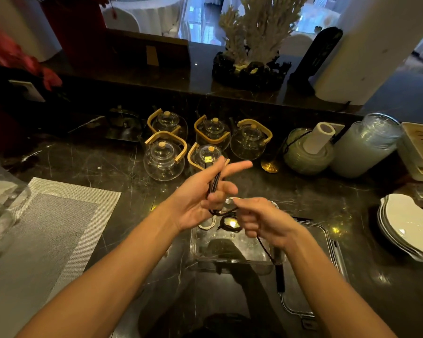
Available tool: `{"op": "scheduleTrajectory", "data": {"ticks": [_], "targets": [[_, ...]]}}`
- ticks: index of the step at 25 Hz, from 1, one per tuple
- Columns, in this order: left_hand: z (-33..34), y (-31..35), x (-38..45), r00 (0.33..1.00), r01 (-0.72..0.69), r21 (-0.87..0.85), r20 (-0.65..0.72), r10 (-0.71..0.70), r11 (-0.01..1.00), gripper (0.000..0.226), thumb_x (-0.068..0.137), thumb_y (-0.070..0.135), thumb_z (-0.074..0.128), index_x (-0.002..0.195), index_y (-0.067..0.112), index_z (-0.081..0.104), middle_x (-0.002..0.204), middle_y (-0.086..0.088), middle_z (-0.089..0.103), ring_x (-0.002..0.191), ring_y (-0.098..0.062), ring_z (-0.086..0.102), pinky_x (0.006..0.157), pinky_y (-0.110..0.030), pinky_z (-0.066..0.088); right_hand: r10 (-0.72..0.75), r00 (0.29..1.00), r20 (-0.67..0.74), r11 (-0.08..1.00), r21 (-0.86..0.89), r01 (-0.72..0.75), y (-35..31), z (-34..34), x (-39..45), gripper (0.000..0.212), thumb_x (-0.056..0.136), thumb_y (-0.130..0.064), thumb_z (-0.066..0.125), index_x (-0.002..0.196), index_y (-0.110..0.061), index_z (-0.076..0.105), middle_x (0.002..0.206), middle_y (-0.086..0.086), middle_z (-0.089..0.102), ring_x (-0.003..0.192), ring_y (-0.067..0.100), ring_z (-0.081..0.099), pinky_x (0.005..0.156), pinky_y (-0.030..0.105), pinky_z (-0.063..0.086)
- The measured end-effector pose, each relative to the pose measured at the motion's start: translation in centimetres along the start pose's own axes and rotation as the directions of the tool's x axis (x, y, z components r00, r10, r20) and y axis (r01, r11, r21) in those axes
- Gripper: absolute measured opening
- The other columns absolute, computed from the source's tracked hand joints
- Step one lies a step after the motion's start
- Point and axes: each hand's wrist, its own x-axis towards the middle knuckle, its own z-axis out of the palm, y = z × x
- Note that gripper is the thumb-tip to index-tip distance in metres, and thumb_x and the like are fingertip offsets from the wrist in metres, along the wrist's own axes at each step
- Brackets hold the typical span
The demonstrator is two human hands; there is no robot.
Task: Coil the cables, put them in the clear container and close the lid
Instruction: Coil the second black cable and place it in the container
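Note:
My left hand (200, 191) holds several loops of a black braided cable (214, 185) upright, its gold USB plug (208, 159) sticking up above the fingers. My right hand (261, 219) pinches the same cable just to the right; the free end runs down under my right wrist to the counter. Below both hands stands the clear container (230, 258), open, with a white coiled cable (206, 224) and a dark coiled cable (230, 224) inside. Its clear lid (327, 240) lies flat to the right of it.
Several glass teapots (163, 158) with wooden handles stand behind the hands. A grey placemat (47, 230) lies at the left, stacked white plates (405, 225) at the right, and jars (366, 147) at the back right. The counter is dark marble.

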Motion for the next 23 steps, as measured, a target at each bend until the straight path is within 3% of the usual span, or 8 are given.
{"op": "scheduleTrajectory", "data": {"ticks": [2, 7, 10, 13, 16, 19, 21, 23], "targets": [[0.0, -0.5, -0.4, 0.995, 0.095, 0.106, 0.027, -0.099, 0.99, 0.057, 0.105, 0.041, 0.033, 0.144, 0.004, 0.051, 0.066, -0.011, 0.072, 0.033, -0.005, 0.053, 0.029, -0.01, 0.032, 0.029, 0.999, -0.026, 1.0, 0.0, -0.029, -2.0, -0.5, 0.5, 0.03, 0.087, -0.038, 0.072, 0.07, -0.021, 0.054, 0.055, -0.006, 0.029, 0.046, 0.008, 0.025, 0.043, 0.021, 0.025], [-0.1, -1.6, -0.6, 0.962, 0.267, 0.498, -0.19, -0.197, 0.825, 0.063, 0.105, 0.049, 0.035, 0.126, -0.003, 0.065, 0.093, -0.023, 0.076, 0.05, -0.012, 0.068, 0.04, -0.015, 0.046, -0.006, 0.99, -0.141, 0.942, -0.333, -0.041, -6.4, -0.5, 1.1, 0.032, 0.099, -0.027, 0.059, 0.071, -0.012, 0.067, 0.052, -0.005, 0.041, 0.045, 0.009, 0.033, 0.043, 0.022, 0.028], [-0.3, -2.3, 0.0, 0.931, 0.211, 0.361, -0.356, -0.075, 0.909, 0.062, 0.106, 0.048, 0.034, 0.121, -0.005, 0.063, 0.102, -0.027, 0.075, 0.07, -0.023, 0.077, 0.059, -0.026, 0.062, -0.171, 0.96, -0.222, 0.834, -0.551, 0.021, -7.4, 1.2, 0.2, 0.032, 0.101, -0.024, 0.055, 0.087, -0.002, 0.074, 0.053, -0.008, 0.051, 0.044, 0.005, 0.043, 0.046, 0.021, 0.033], [-0.7, -2.4, 0.9, 0.888, 0.052, 0.227, -0.455, 0.059, 0.972, 0.05, 0.106, 0.041, 0.042, 0.111, -0.002, 0.067, 0.095, -0.022, 0.076, 0.082, -0.026, 0.076, 0.075, -0.034, 0.063, -0.273, 0.944, -0.185, 0.841, -0.523, 0.141, -5.9, 4.0, -1.3, 0.022, 0.104, -0.017, 0.052, 0.099, -0.005, 0.07, 0.065, -0.007, 0.067, 0.054, 0.001, 0.061, 0.053, 0.019, 0.045], [-0.7, -2.0, 1.6, 0.879, -0.062, 0.238, -0.447, 0.166, 0.969, 0.046, 0.106, 0.037, 0.042, 0.112, 0.0, 0.069, 0.099, -0.016, 0.077, 0.091, -0.026, 0.074, 0.084, -0.035, 0.059, -0.371, 0.915, -0.159, 0.807, -0.542, 0.233, -2.5, 6.0, -2.0, 0.023, 0.105, -0.021, 0.053, 0.098, -0.005, 0.066, 0.07, 0.0, 0.064, 0.053, 0.006, 0.052, 0.053, 0.026, 0.041], [-1.1, -1.2, 1.9, 0.905, -0.202, 0.006, -0.381, 0.189, 0.979, 0.04, 0.108, 0.031, 0.04, 0.108, 0.001, 0.067, 0.076, -0.004, 0.074, 0.063, -0.011, 0.071, 0.056, -0.019, 0.057, -0.314, 0.919, -0.237, 0.887, -0.419, 0.194, 0.5, 5.2, -1.4, 0.033, 0.101, -0.033, 0.059, 0.087, -0.003, 0.063, 0.061, -0.003, 0.053, 0.05, 0.008, 0.042, 0.051, 0.028, 0.035], [-1.3, -0.7, 1.6, 0.949, -0.204, -0.17, -0.274, 0.153, 0.964, 0.036, 0.107, 0.031, 0.039, 0.098, 0.006, 0.064, 0.053, 0.006, 0.052, 0.035, -0.003, 0.047, 0.034, -0.013, 0.035, -0.179, 0.968, -0.173, 0.98, -0.119, 0.16, 1.6, 4.3, -1.1, 0.03, 0.096, -0.036, 0.067, 0.096, -0.007, 0.058, 0.065, -0.006, 0.045, 0.047, 0.007, 0.03, 0.044, 0.023, 0.023], [-1.1, -0.6, 1.4, 0.987, -0.14, -0.27, -0.115, 0.112, 0.953, 0.035, 0.106, 0.03, 0.039, 0.088, 0.009, 0.06, 0.043, 0.008, 0.041, 0.026, -0.005, 0.036, 0.029, -0.016, 0.022, -0.132, 0.991, -0.018, 0.966, 0.222, 0.133, 2.2, 3.8, -0.8, 0.033, 0.093, -0.035, 0.072, 0.109, -0.011, 0.056, 0.076, -0.003, 0.047, 0.045, 0.005, 0.023, 0.041, 0.021, 0.015]]}}
